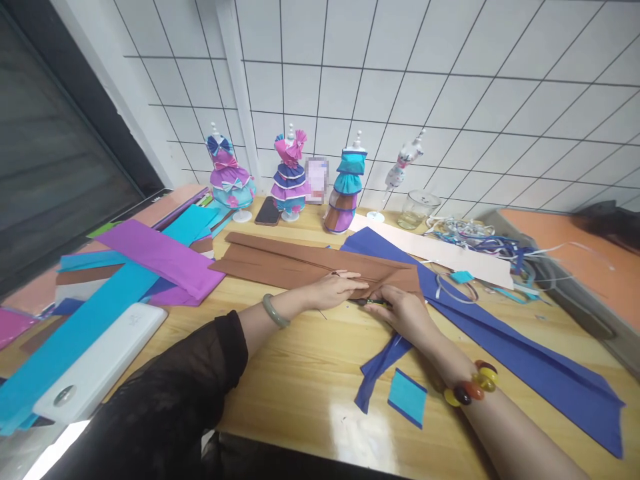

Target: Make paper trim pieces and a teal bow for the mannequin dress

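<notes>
A long brown fabric strip (280, 260) lies folded across the middle of the table, its right end over a dark blue strip (500, 333). Flat on the brown fabric rests my left hand (333, 291), fingers stretched out and holding nothing. My right hand (405, 312) is closed on small dark scissors (373, 302) at the fabric's near edge, just right of my left fingertips. Below it are a narrow blue scrap (373, 373) and a turquoise square (408, 397) with blue edges.
Fabric pieces in purple (155, 257) and turquoise (95, 333) lie left, beside a white device (105, 360). Several small dress forms (290, 173) stand along the wall, with a phone (268, 211), a glass (417, 210) and tangled ribbons (465, 233).
</notes>
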{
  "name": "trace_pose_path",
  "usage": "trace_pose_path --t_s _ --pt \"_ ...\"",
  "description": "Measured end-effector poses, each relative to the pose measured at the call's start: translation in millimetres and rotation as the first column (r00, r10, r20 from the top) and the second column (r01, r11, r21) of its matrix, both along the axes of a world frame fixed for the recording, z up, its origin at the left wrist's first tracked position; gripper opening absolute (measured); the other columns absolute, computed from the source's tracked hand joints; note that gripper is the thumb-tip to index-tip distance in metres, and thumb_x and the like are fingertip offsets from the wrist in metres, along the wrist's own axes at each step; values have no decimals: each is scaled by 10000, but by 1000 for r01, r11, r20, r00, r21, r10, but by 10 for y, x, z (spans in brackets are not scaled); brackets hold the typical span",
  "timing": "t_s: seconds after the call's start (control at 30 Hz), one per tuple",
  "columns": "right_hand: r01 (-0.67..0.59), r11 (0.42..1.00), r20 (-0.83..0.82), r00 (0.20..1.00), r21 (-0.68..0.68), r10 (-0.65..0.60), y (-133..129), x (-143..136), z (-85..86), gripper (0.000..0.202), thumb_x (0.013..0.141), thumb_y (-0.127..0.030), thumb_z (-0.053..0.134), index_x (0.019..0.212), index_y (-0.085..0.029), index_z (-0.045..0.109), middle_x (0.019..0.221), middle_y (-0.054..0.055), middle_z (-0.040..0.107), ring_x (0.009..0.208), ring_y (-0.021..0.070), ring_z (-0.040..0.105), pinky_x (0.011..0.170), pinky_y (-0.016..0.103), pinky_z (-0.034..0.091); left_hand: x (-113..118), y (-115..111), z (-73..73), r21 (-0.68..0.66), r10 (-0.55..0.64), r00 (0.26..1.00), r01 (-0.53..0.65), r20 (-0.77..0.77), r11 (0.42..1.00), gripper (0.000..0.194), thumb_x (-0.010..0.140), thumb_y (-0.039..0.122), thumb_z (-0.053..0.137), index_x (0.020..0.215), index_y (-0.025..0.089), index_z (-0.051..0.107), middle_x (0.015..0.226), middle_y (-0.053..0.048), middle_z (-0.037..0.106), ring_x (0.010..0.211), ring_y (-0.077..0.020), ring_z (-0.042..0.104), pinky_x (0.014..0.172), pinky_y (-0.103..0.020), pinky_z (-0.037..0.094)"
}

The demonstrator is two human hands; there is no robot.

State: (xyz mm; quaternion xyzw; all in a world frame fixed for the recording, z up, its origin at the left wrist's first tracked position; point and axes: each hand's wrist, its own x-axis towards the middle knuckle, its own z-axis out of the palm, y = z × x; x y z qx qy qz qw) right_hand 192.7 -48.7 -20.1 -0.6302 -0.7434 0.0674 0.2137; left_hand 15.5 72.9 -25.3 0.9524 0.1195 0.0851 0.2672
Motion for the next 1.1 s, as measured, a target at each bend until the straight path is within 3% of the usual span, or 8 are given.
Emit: trace_pose_path --t_s 0.23,0.4,0.53,0.73,0.9,1.1 --pt "9 996 -14 1000 -89 -11 -45 -34 66 279 809 -477 527 862 -209 588 830 51 655 753 196 625 638 283 450 -23 -11 8 -27 6 999 -5 36 1000 401 906 188 305 1270 196 473 1367 -59 426 1304 -132 310 1080 -303 250" --pt "18 995 -55 998 -96 -23 -72 -22 86 273 805 -467 536 866 -209 598 846 51 658 781 196 623 663 283 449 -84 -12 60 -78 71 985 -59 158 995 390 911 219 306 1250 171 494 1322 -55 479 1262 -122 370 1059 -272 291" --pt "32 994 -79 996 -105 -41 -77 21 65 290 799 -483 531 863 -208 596 851 53 658 785 195 618 661 280 446 -152 73 145 40 112 971 -123 212 992 352 885 264 392 1187 176 549 1178 -52 590 1110 -156 489 979 -298 365" --pt "43 987 -85 995 -156 -57 -75 68 55 304 786 -503 532 861 -214 596 839 45 654 762 190 607 641 273 428 -275 270 298 200 189 980 -197 61 960 317 790 360 547 1060 205 607 1010 -46 621 964 -187 541 860 -304 400" --pt "41 987 -72 996 -156 -52 -85 74 74 292 792 -494 528 864 -217 587 846 44 651 784 194 606 652 271 424 -383 380 365 200 184 976 -158 -117 967 344 759 392 575 1046 205 603 995 -43 608 928 -188 547 793 -280 399" --pt "45 982 -60 997 -185 -57 -110 112 96 387 714 -537 599 918 -209 580 842 49 655 744 196 603 649 279 424 -423 442 308 174 184 973 -159 -136 972 351 755 383 587 1056 204 596 998 -44 592 908 -182 546 785 -277 393"
